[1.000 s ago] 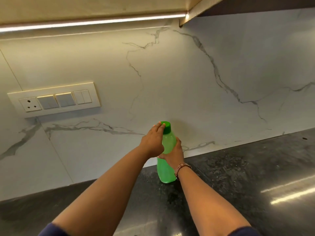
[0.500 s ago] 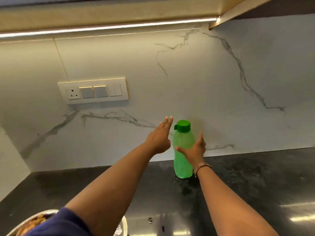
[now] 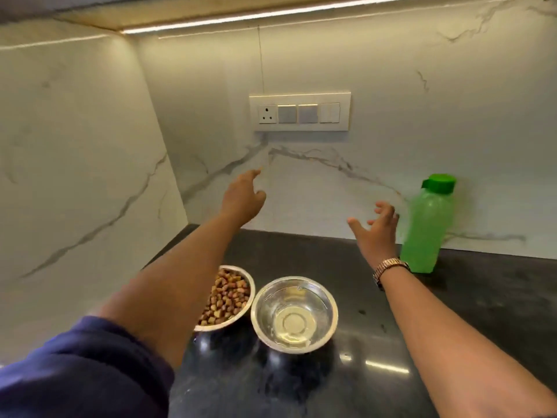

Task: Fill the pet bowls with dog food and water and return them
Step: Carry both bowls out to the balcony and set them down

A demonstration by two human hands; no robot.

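Note:
Two steel pet bowls stand side by side on the black counter (image 3: 482,297). The left bowl (image 3: 226,300) holds brown dog food and is partly hidden by my left forearm. The right bowl (image 3: 294,315) holds clear water. A green bottle (image 3: 426,227) with its green cap on stands upright against the back wall, at the right. My left hand (image 3: 242,197) hovers open above the counter, beyond the bowls. My right hand (image 3: 376,233) is open with fingers spread, just left of the bottle and apart from it.
A white switch plate with a socket (image 3: 300,111) sits on the marble back wall. A marble side wall (image 3: 75,176) closes the corner at the left. A light strip (image 3: 271,15) runs under the cabinet overhead.
Both hands have let go of the green bottle and moved left, away from it. The view has swung left and down, bringing the two bowls into sight.

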